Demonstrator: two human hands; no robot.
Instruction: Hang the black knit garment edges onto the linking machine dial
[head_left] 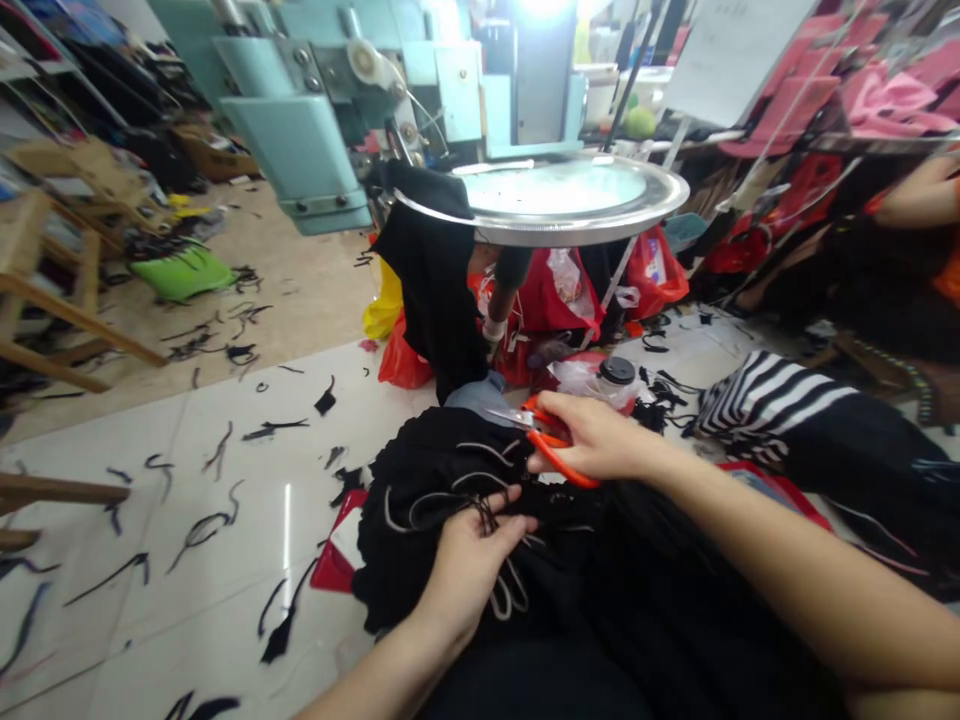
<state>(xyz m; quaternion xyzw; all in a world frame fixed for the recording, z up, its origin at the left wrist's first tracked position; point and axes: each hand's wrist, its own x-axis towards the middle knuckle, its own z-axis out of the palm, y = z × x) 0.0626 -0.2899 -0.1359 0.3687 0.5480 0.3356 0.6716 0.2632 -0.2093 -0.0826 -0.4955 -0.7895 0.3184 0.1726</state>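
Since the black fabric (420, 450) near seven o'clock looks soft and limp, I'd hold it close to the dark strands (486, 515) my left grip (474, 548) pinches; at two o'clock from there, my right grip (596, 435) wraps the stiff orange-handled scissors (559, 462).

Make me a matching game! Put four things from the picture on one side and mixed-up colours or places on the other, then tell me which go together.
Things:
1. Scissors
2. Big machine
3. Striped cloth
4. Left hand

Colours and places:
A. Black and white
B. Holding dark strands over the black cloth
C. Pale blue-green
D. Held in the right hand

Right pairs:
1-D, 2-C, 3-A, 4-B
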